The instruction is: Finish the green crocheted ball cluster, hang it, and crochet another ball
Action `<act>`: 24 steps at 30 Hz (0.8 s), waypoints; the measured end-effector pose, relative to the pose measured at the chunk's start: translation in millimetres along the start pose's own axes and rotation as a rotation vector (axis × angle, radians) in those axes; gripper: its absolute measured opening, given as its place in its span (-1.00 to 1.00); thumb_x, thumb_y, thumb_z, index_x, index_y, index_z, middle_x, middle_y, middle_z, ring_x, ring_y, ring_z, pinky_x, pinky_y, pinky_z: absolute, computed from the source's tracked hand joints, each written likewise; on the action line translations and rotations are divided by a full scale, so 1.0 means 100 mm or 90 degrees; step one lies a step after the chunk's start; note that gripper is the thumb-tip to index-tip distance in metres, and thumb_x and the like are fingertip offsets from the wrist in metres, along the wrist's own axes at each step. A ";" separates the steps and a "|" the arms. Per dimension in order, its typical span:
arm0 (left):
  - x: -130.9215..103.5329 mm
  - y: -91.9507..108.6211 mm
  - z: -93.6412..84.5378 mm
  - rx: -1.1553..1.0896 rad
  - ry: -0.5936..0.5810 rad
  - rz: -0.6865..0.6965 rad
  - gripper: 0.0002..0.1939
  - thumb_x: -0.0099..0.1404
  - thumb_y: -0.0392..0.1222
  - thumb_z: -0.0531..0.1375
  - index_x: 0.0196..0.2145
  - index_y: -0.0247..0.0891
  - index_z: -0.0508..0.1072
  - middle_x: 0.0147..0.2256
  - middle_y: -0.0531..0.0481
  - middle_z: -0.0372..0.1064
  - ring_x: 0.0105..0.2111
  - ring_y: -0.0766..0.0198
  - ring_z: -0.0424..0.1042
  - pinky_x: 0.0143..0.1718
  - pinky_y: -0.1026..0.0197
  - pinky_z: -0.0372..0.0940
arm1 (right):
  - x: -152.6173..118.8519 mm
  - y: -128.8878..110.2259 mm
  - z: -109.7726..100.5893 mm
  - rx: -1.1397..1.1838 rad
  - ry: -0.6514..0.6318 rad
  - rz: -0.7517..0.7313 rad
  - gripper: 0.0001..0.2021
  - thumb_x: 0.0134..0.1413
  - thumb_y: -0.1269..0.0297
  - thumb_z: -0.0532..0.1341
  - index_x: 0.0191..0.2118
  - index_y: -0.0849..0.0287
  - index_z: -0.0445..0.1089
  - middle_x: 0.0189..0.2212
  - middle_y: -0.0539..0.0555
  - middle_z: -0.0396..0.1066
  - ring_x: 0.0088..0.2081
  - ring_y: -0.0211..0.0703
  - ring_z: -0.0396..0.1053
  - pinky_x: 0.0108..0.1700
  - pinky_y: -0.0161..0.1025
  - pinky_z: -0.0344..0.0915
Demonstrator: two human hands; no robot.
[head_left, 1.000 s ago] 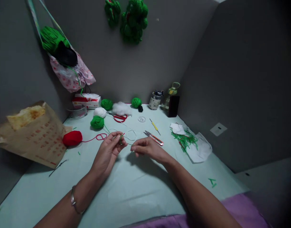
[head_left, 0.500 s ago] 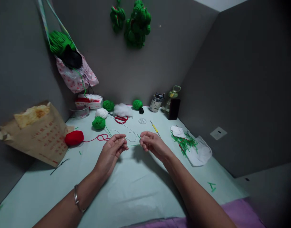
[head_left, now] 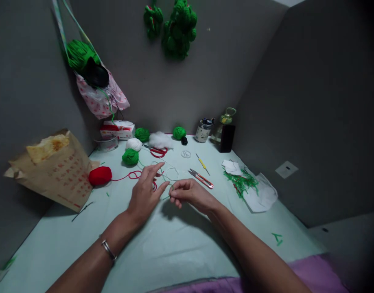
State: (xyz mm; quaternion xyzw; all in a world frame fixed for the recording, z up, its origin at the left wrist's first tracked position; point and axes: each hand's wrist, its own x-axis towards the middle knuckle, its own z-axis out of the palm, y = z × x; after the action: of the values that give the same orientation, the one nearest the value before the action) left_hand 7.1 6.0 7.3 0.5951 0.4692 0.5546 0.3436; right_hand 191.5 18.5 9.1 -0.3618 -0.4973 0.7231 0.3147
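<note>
Yarn, green, sits pinched in the right hand, just beside the left hand, its thumb and fingers parted; strand positioning appears underway, next calling for steady tension.

On the left forearm, not far from the left hand, the person wears a narrow metal bracelet of silver colour — smooth, curved, and shining most on its thicker outer part. The right forearm is bare and slim, and the right hand has slender fingers. Purple cloth shows low down — whether it is clothing, I cannot tell from here.
</note>
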 end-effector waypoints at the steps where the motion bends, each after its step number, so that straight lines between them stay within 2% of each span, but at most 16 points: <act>1: 0.01 0.00 -0.03 0.047 0.017 0.023 -0.71 0.19 -0.18 0.35 -0.10 -0.11 0.56 -0.30 0.03 0.43 -0.34 0.23 0.36 -0.29 0.25 0.22 | 0.00 -0.02 -0.02 0.024 0.031 -0.009 -0.66 -0.23 0.12 0.53 -0.43 0.25 0.50 -0.51 0.00 0.52 -0.56 -0.38 0.36 -0.45 -0.38 0.27; 3: 0.01 0.00 -0.07 0.099 0.040 0.031 -0.88 0.27 -0.15 0.28 -0.22 -0.14 0.56 -0.53 0.12 0.26 -0.49 0.25 0.24 -0.39 0.24 0.14 | 0.01 -0.05 -0.05 0.060 0.079 -0.025 -0.66 -0.25 0.14 0.54 -0.43 0.25 0.49 -0.51 -0.01 0.51 -0.56 -0.40 0.34 -0.45 -0.39 0.25; 4: 0.00 0.02 -0.07 0.105 0.045 0.029 -0.90 0.31 -0.14 0.24 -0.25 -0.14 0.54 -0.57 0.13 0.22 -0.52 0.25 0.21 -0.41 0.24 0.11 | 0.01 -0.06 -0.06 0.070 0.093 -0.031 -0.66 -0.24 0.14 0.54 -0.43 0.25 0.49 -0.51 -0.02 0.50 -0.56 -0.41 0.33 -0.45 -0.40 0.25; 6: -0.02 0.05 -0.05 0.089 0.031 0.040 -0.91 0.34 -0.17 0.20 -0.26 -0.15 0.52 -0.50 0.10 0.29 -0.47 0.23 0.26 -0.37 0.24 0.13 | 0.01 -0.07 -0.08 0.083 0.106 -0.043 -0.66 -0.23 0.13 0.54 -0.41 0.24 0.49 -0.51 -0.04 0.49 -0.55 -0.43 0.31 -0.44 -0.40 0.24; 10: -0.09 0.09 0.03 0.043 -0.056 0.054 -0.85 0.31 -0.27 0.15 -0.42 -0.17 0.44 -0.40 0.04 0.36 -0.35 0.18 0.34 -0.28 0.22 0.17 | 0.01 -0.07 -0.06 0.095 0.121 -0.057 -0.67 -0.24 0.13 0.54 -0.43 0.24 0.49 -0.50 -0.03 0.48 -0.56 -0.43 0.30 -0.44 -0.39 0.24; 13: -0.13 0.05 0.07 0.039 -0.085 0.007 -0.85 0.32 -0.26 0.15 -0.41 -0.18 0.46 -0.40 0.03 0.39 -0.35 0.18 0.35 -0.29 0.21 0.17 | 0.01 -0.08 -0.03 0.100 0.128 -0.062 -0.67 -0.26 0.14 0.55 -0.46 0.24 0.48 -0.51 -0.03 0.47 -0.56 -0.42 0.29 -0.43 -0.38 0.23; 16: -0.13 0.01 0.09 0.015 -0.064 -0.027 -0.89 0.33 -0.16 0.21 -0.33 -0.19 0.51 -0.32 0.00 0.45 -0.28 0.17 0.40 -0.24 0.20 0.22 | 0.00 -0.09 -0.01 0.096 0.129 -0.059 -0.68 -0.27 0.15 0.55 -0.46 0.23 0.50 -0.52 -0.03 0.46 -0.54 -0.39 0.29 -0.41 -0.36 0.23; 19: -0.12 0.03 0.12 -0.103 -0.096 -0.085 -0.85 0.27 -0.09 0.29 -0.26 -0.20 0.52 -0.29 -0.02 0.51 -0.26 0.15 0.46 -0.17 0.17 0.28 | 0.00 -0.08 0.02 0.082 0.127 -0.072 -0.69 -0.26 0.14 0.54 -0.48 0.22 0.49 -0.54 -0.05 0.43 -0.52 -0.37 0.29 -0.38 -0.33 0.23; 21: -0.11 0.06 0.14 -0.182 -0.126 -0.128 -0.84 0.22 -0.10 0.33 -0.30 -0.22 0.53 -0.36 -0.02 0.53 -0.31 0.16 0.49 -0.20 0.17 0.31 | 0.00 -0.06 0.03 0.077 0.127 -0.080 -0.70 -0.25 0.14 0.53 -0.51 0.22 0.48 -0.55 -0.06 0.41 -0.52 -0.36 0.28 -0.37 -0.32 0.21; 24: -0.09 0.08 0.15 -0.218 -0.108 -0.182 -0.85 0.11 -0.14 0.39 -0.42 -0.24 0.55 -0.46 0.01 0.52 -0.40 0.20 0.46 -0.28 0.20 0.30 | 0.01 -0.02 0.04 0.067 0.133 -0.080 -0.70 -0.24 0.14 0.52 -0.51 0.21 0.48 -0.55 -0.05 0.42 -0.52 -0.35 0.27 -0.39 -0.32 0.18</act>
State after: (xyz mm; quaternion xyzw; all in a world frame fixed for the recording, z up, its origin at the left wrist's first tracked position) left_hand 23.7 -3.4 9.0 0.4999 0.4172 0.5199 0.5530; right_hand 188.1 17.8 12.0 -0.3859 -0.4449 0.6855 0.4281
